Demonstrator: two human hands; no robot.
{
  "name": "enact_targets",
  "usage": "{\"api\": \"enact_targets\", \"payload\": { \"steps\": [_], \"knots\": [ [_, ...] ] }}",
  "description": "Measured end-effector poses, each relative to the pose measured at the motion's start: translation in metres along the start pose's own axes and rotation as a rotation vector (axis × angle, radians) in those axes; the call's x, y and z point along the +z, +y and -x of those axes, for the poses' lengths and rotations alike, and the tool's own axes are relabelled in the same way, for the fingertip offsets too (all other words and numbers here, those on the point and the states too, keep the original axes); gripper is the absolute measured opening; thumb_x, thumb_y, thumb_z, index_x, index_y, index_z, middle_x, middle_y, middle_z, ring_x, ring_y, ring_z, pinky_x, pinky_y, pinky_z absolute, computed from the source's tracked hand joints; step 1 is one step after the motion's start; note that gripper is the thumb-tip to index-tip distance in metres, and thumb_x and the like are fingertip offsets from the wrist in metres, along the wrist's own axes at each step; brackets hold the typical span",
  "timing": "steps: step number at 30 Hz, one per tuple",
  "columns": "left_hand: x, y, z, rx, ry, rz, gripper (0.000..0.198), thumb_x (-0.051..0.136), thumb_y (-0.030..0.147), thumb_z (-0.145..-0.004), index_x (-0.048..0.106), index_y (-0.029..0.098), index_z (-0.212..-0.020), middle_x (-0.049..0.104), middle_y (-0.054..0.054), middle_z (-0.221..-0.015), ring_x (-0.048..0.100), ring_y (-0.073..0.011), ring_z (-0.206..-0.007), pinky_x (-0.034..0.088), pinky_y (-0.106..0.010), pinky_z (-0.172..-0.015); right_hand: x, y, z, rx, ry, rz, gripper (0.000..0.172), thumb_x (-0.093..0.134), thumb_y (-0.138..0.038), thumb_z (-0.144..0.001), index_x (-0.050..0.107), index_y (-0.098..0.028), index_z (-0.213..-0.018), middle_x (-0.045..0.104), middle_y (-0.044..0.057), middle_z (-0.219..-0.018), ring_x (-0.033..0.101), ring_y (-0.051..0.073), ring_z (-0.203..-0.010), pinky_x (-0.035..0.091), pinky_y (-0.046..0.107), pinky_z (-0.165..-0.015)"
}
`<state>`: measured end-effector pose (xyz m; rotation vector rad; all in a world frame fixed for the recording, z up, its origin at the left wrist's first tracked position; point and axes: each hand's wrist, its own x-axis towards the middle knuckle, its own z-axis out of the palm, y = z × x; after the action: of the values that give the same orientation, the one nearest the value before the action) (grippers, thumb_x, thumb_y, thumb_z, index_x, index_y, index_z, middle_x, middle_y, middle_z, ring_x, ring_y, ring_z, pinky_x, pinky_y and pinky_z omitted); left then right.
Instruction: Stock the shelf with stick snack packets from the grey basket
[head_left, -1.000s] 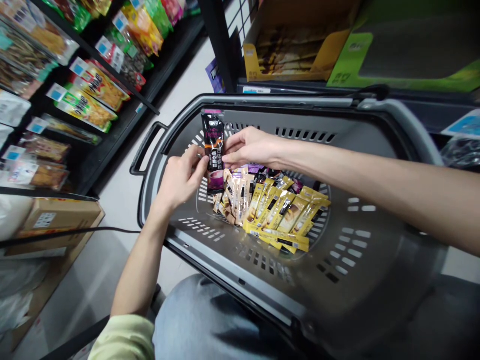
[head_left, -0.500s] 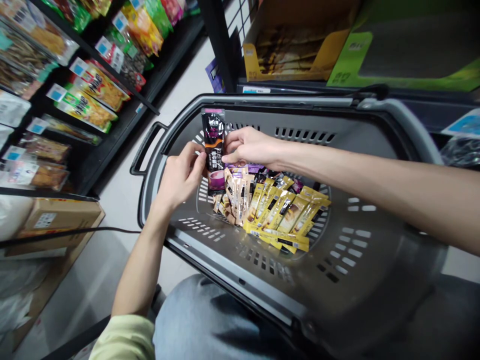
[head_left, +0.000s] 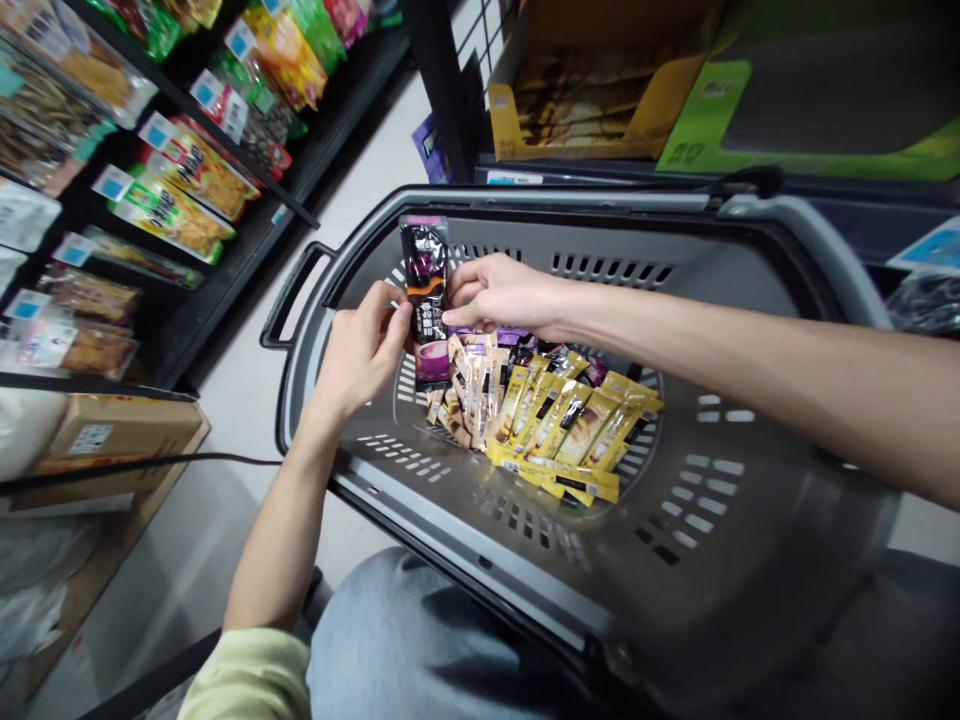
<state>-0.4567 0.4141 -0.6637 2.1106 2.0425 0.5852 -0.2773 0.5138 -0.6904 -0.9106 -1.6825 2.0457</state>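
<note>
Between my two hands a black and purple drink sachet [head_left: 425,285] stands upright over the left end of a grey shopping basket [head_left: 757,500]. My left hand [head_left: 367,340] pinches its left edge between thumb and fingers. On the opposite edge, my right hand [head_left: 499,295] is closed, with its thumb against the packet. Below lie several yellow stick sachets [head_left: 574,420], spread on the basket floor. Beside them, a bunch of beige stick sachets [head_left: 476,380] leans together. Partly covered by my right hand, some purple sachets [head_left: 510,338] lie farther back.
Shelves of bagged snacks [head_left: 187,190] rise on the left. Behind the basket stand a yellow display box [head_left: 645,110] with packets inside and a green display box [head_left: 701,125]. A cardboard carton [head_left: 124,435] sits low at left. My jeans-clad knee [head_left: 420,640] is against the near side.
The top of the black and purple sachet has tipped slightly to the left. Both hands keep nearly the same place and hold.
</note>
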Motion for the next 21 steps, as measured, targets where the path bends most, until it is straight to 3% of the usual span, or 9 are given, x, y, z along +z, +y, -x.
{"api": "enact_targets", "payload": {
  "steps": [9,21],
  "knots": [
    [0.0016,-0.0040,-0.0008,0.028,-0.009,-0.060,0.026,0.044,0.041,-0.101,0.059,0.019,-0.103,0.063,0.001,-0.063,0.052,-0.0130,-0.050,0.035,-0.026,-0.056,-0.0003,0.0062,-0.0028,-0.005,-0.012,0.004,0.013,0.074,-0.008,-0.082,0.065,-0.016,-0.085,0.058,0.003,-0.071,0.046,0.010,-0.058,0.035,0.023,-0.048],
    [0.0017,-0.0012,-0.0006,-0.016,-0.010,0.033,0.028,0.045,0.045,-0.101,0.058,0.021,-0.105,0.070,0.001,-0.068,0.059,-0.0133,-0.055,0.042,-0.024,-0.059,-0.0009,0.0079,-0.0040,-0.046,0.002,0.028,0.009,0.072,-0.011,-0.084,0.069,-0.016,-0.090,0.057,0.002,-0.069,0.045,0.011,-0.060,0.035,0.023,-0.049]
  ]
}}
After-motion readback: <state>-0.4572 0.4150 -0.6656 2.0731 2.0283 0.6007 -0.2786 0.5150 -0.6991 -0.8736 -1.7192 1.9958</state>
